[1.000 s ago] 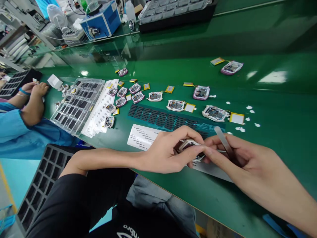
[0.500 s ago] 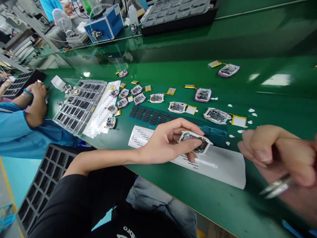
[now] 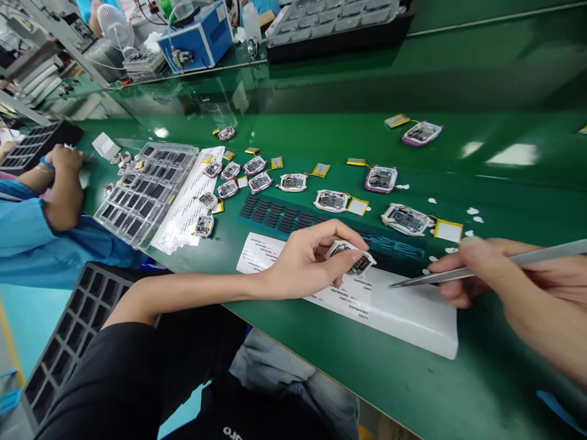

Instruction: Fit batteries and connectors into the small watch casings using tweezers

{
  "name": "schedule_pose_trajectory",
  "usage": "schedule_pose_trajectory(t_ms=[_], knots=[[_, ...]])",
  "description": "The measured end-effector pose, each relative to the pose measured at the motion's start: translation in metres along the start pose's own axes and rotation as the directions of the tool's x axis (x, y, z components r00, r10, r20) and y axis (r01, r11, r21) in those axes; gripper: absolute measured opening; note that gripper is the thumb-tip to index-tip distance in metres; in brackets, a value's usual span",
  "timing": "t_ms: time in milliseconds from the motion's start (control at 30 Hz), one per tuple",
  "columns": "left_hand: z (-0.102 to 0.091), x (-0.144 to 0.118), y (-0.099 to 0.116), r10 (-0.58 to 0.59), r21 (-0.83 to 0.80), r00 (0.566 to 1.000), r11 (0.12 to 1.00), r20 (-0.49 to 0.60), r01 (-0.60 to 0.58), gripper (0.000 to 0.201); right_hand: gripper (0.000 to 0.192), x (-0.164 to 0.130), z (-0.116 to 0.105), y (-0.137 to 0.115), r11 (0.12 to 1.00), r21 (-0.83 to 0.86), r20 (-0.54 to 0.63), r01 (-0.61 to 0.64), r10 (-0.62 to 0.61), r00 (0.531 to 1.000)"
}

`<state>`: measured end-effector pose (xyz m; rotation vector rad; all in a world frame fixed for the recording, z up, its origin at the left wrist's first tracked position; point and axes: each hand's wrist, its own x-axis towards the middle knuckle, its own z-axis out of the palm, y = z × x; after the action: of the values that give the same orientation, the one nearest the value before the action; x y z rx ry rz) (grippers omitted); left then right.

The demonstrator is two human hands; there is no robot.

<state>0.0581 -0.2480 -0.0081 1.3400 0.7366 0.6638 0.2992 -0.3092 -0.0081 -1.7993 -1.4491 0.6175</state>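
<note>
My left hand (image 3: pixel 316 260) grips a white-framed smartwatch case (image 3: pixel 364 264) with its circuit board showing, thumb across the face and fingers around the edge. Tweezers (image 3: pixel 440 278) are pinched in my right hand (image 3: pixel 495 275), their tips pointing left toward the case but apart from it. Under both lies a white label sheet (image 3: pixel 413 311) printed with small black text. Just behind it is a dark blue strip (image 3: pixel 293 220) bearing rows of black adhesive pieces. The nearest loose watch case (image 3: pixel 406 219) is wired to a yellow-edged battery (image 3: pixel 448 230).
Several more watch cases with batteries (image 3: pixel 332 200) lie across the green bench, with small white scraps (image 3: pixel 472 211) at right. A clear compartment tray (image 3: pixel 147 189) and paper sheets (image 3: pixel 188 201) are at left, beside a co-worker's arm (image 3: pixel 64 183). A black tray (image 3: pixel 73 342) stands below the bench edge.
My right hand has swung left and turned, bringing the tweezers over the label sheet, tips toward the case. My left hand has tilted the watch case and shifted it slightly left.
</note>
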Motion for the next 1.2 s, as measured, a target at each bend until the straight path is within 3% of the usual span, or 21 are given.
schedule_pose_trajectory(t_ms=[133, 267, 500, 667, 833, 1067, 1200], knots=[[0.003, -0.001, -0.005, 0.021, 0.073, 0.999, 0.997, -0.027, -0.018, 0.016, 0.064, 0.004, 0.010, -0.016, 0.990, 0.131, 0.176, -0.056, 0.032, 0.984], [0.005, -0.004, -0.007, 0.036, 0.194, 0.999, 0.981, -0.039, -0.028, 0.017, 0.060, 0.002, 0.015, -0.020, 0.978, 0.183, 0.210, -0.105, 0.065, 0.976], [0.005, -0.006, -0.006, 0.074, 0.248, 0.997, 0.967, -0.033, -0.064, 0.016, 0.065, 0.006, 0.012, -0.010, 0.958, 0.195, 0.319, -0.210, 0.140, 0.937], [0.005, -0.005, -0.006, 0.071, 0.264, 0.997, 0.963, -0.039, -0.058, 0.016, 0.067, 0.007, 0.010, -0.008, 0.937, 0.226, 0.313, -0.265, 0.188, 0.931], [0.006, -0.005, -0.007, 0.071, 0.275, 0.997, 0.960, -0.041, -0.057, 0.015, 0.064, 0.006, 0.010, -0.007, 0.948, 0.216, 0.306, -0.232, 0.160, 0.939], [0.005, -0.006, -0.004, 0.046, 0.293, 0.998, 0.955, -0.033, -0.034, 0.016, 0.070, 0.012, 0.006, -0.010, 0.940, 0.202, 0.398, -0.276, 0.178, 0.900], [0.005, -0.006, -0.006, 0.053, 0.290, 0.998, 0.956, -0.038, -0.039, 0.016, 0.071, 0.012, 0.007, -0.011, 0.914, 0.244, 0.349, -0.323, 0.228, 0.909]])
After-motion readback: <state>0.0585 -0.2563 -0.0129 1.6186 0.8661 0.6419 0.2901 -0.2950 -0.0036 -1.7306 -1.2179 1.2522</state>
